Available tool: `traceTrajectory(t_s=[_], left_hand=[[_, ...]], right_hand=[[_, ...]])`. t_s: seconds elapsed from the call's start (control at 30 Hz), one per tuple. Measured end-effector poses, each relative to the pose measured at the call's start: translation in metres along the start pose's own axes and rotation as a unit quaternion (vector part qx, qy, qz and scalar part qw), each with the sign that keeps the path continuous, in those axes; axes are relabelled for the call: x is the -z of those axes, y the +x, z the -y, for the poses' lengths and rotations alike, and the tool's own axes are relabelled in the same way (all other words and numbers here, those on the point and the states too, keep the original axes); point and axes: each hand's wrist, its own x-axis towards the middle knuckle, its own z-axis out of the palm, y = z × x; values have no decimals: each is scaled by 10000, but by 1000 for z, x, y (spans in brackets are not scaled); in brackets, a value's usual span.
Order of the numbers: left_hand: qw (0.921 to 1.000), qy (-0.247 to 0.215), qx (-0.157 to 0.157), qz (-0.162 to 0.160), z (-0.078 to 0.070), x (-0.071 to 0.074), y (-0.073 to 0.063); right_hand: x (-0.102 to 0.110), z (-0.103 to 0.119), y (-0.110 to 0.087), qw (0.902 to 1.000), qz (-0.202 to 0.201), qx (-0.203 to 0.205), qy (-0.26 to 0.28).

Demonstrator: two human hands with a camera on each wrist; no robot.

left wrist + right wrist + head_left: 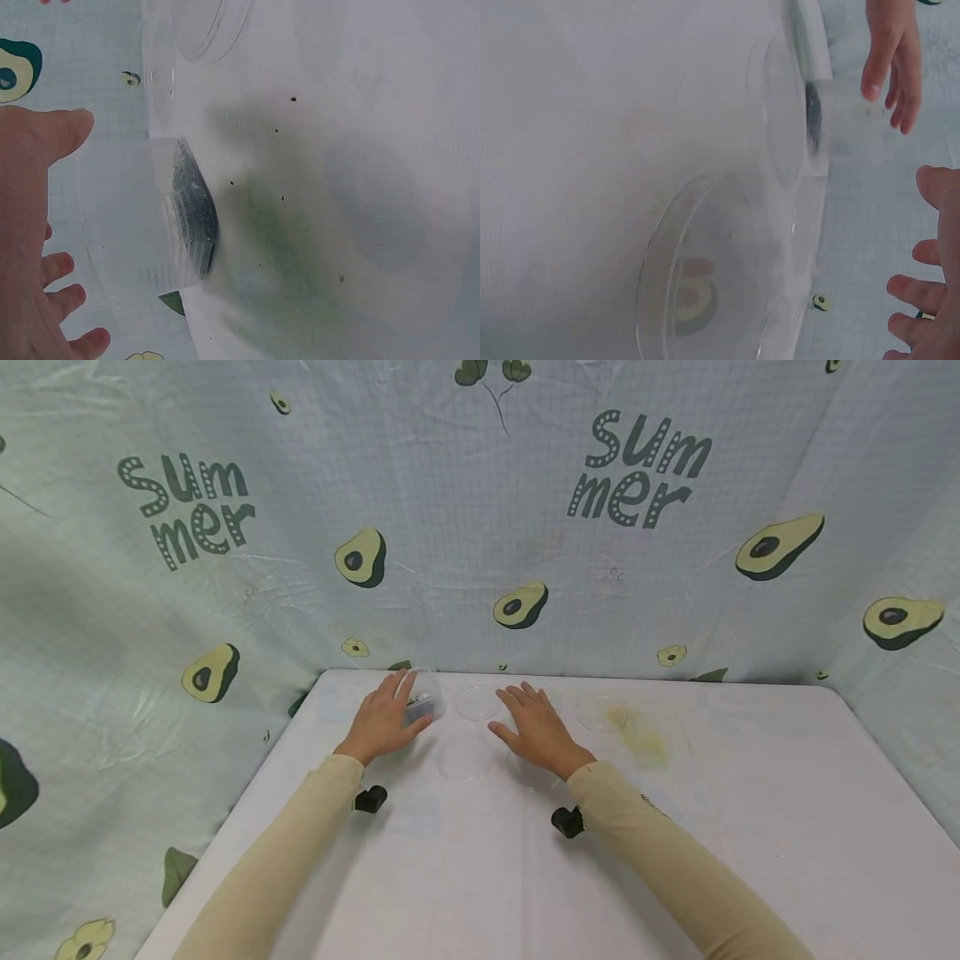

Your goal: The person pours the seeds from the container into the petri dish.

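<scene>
A clear plastic tub [424,700] stands near the table's far left, with small dark contents [193,214] at its bottom. Close to it is my left hand [381,720], its fingers spread and apart from the wall in the left wrist view. Several clear, shallow round dishes lie on the table, among them a back dish [477,702] and a front dish [465,758]. My right hand [538,731] hovers above the dishes with fingers extended, holding nothing. In the right wrist view a large dish [720,262] lies below that hand.
Another clear dish [598,713] lies to the right, beside a yellowish stain [643,739] on the white tabletop [750,810]. A hanging sheet with avocado prints [450,543] borders the table's back. Tiny dark specks [293,99] dot the surface near the tub.
</scene>
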Motion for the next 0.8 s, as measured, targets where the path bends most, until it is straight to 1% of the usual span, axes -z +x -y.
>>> traceTrajectory(t_s=[0.13,0.4,0.57,0.8], left_hand=[[9999,-51,86,10,1,0,3],[9997,-134,158,160,4,-1,7],[9995,-172,170,188,8,-3,10],[9977,-308,425,420,11,-4,17]], right_hand=[[0,2,1,9999,-15,9,155],[0,4,5,9999,113,-125,25],[-3,2,6,9996,155,-238,61],[-6,2,9,9998,117,-125,110]])
